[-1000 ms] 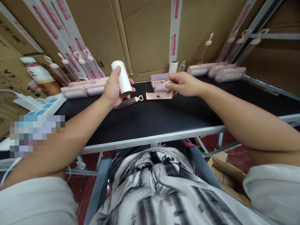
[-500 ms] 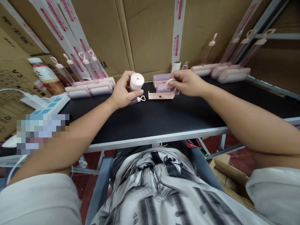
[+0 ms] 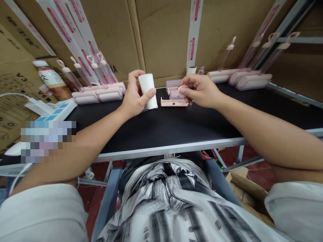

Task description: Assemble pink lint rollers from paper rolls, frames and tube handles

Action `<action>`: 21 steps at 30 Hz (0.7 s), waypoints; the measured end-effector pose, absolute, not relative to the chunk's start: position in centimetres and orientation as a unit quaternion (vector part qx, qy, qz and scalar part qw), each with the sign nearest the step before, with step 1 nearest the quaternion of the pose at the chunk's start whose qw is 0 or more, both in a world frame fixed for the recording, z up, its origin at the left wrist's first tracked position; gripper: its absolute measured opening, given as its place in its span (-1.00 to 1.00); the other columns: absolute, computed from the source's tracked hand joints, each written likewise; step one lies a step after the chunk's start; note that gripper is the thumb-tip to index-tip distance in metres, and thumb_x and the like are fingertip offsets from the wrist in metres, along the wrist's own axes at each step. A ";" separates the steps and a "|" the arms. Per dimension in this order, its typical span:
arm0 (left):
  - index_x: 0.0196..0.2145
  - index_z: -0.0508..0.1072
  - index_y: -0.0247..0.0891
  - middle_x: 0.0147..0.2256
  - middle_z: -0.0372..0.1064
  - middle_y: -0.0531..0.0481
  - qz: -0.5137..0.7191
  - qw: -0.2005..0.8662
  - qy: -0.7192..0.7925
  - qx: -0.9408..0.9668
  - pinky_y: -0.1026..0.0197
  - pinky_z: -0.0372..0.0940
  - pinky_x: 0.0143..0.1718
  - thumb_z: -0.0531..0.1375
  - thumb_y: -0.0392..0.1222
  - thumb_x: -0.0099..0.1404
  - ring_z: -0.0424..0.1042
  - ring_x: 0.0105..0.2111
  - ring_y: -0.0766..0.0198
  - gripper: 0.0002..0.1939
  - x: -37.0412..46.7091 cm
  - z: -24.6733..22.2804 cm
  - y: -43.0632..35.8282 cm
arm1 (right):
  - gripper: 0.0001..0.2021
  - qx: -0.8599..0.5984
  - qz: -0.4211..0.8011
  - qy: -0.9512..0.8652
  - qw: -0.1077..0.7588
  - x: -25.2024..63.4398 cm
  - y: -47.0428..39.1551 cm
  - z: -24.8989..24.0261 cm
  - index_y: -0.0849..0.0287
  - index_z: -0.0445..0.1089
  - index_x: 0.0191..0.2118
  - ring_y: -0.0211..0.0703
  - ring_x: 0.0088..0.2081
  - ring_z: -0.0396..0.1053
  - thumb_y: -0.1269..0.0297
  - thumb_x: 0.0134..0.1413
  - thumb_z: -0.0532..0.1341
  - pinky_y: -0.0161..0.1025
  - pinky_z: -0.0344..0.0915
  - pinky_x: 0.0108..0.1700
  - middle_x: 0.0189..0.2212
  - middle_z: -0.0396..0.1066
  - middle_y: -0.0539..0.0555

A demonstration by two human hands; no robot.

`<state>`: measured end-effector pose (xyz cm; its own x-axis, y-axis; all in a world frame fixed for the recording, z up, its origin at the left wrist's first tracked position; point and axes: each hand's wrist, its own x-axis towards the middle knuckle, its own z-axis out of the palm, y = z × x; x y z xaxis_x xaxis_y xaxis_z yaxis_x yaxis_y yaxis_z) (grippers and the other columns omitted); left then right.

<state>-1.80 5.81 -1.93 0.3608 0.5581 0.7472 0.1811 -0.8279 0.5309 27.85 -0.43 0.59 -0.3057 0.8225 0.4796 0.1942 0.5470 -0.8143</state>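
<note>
My left hand (image 3: 133, 95) is wrapped round a white cylinder (image 3: 148, 89), held nearly upright with its side toward me. My right hand (image 3: 198, 90) pinches a small pale pink disc (image 3: 182, 91) between thumb and fingers. Below and left of the disc, an open pink case part (image 3: 174, 103) lies on the black table (image 3: 161, 126). Lilac pieces (image 3: 174, 83) sit behind it, partly covered by my right hand. A clear tube lies under my left hand, mostly hidden.
Pink cases (image 3: 109, 92) with clear tubes stand at the left, and more pink cases (image 3: 254, 81) at the right. A drink bottle (image 3: 54, 80) and a power strip (image 3: 60, 110) are far left. Cardboard (image 3: 161, 37) rises behind. A white roll (image 3: 191, 70) stands at the back.
My left hand has tilted the white cylinder so its side shows instead of its top end. The disc in my right hand has turned to show more of its flat face.
</note>
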 end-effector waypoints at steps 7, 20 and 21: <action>0.39 0.10 0.03 0.09 0.38 -0.21 0.542 0.155 0.239 0.791 -0.10 0.50 -0.01 0.31 0.59 0.24 0.56 0.05 -0.10 0.01 -0.2 -1.2 3.7 | -0.70 -0.321 0.559 -0.652 0.400 24.8 -1.8 -1.1 0.15 0.50 -0.16 -0.24 -0.57 0.48 0.22 0.14 0.59 -0.32 0.48 -0.61 -0.47 0.54 -0.03; 0.44 0.09 0.08 0.27 0.35 -0.27 0.491 0.183 0.211 0.825 -0.17 0.52 0.08 0.36 0.61 0.17 0.57 0.18 -0.26 0.09 1.6 -2.6 2.0 | -0.67 -0.266 0.718 -0.548 0.338 24.0 -1.6 -1.9 0.23 0.52 -0.06 -0.04 -0.27 0.73 0.63 0.03 0.37 -0.23 0.72 -0.21 -0.28 0.70 0.14; 0.44 0.09 0.08 0.24 0.38 -0.27 0.494 0.186 0.216 0.821 -0.17 0.52 0.08 0.36 0.61 0.17 0.57 0.18 -0.26 0.09 1.7 -2.6 2.0 | -0.66 -0.263 0.719 -0.550 0.334 24.0 -1.7 -1.9 0.22 0.51 -0.05 -0.03 -0.25 0.74 0.64 0.04 0.37 -0.23 0.72 -0.20 -0.26 0.70 0.14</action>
